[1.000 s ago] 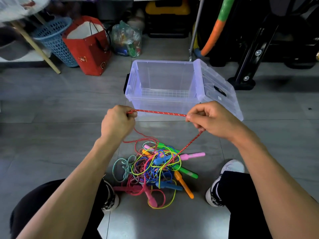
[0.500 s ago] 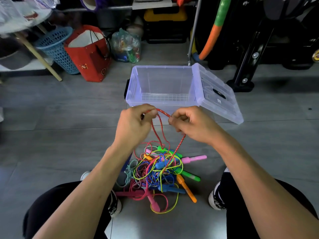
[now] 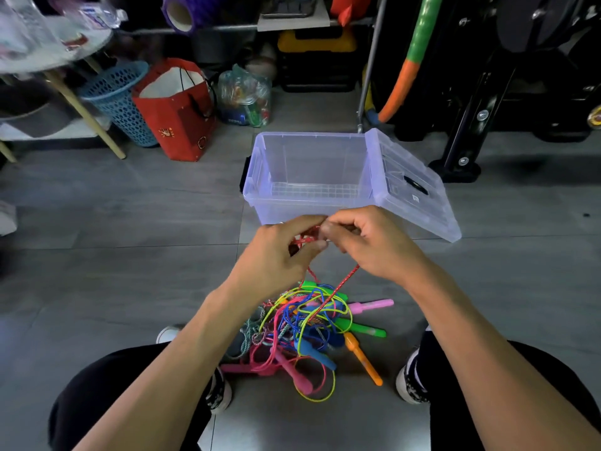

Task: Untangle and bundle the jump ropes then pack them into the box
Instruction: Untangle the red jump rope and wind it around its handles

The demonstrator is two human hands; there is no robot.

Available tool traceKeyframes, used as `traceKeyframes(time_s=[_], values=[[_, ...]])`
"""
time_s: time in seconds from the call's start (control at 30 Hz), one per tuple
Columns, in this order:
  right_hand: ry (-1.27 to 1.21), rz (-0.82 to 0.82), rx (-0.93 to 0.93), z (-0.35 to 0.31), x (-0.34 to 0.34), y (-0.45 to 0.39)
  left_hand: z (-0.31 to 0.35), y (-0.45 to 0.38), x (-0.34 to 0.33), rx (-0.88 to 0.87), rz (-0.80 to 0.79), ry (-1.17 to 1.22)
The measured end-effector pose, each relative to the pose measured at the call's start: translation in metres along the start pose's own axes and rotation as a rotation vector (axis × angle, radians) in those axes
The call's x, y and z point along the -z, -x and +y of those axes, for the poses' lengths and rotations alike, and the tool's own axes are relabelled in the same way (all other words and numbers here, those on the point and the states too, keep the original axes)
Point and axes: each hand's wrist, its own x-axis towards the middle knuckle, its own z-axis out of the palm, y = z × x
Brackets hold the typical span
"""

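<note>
Rope, red, is now gathered into loops between both hands, brought together since a second ago: left hand and right hand pinch it; bundling has begun.

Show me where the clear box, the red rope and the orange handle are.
clear box (image 3: 260, 177), head view, left wall.
red rope (image 3: 349, 275), head view, strand hanging below the right hand.
orange handle (image 3: 362, 361), head view, middle of its shaft.
</note>
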Motion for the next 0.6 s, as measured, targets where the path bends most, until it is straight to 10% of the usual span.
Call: traceKeyframes(time_s=[0.37, 0.6], values=[[0.050, -0.112, -0.197, 0.025, 0.011, 0.017, -0.020, -0.002, 0.021, 0.482, 0.416, 0.565], [0.215, -0.047, -0.015, -0.026, 0.013, 0.017, -0.010, 0.019, 0.014, 0.279, -0.012, -0.147]])
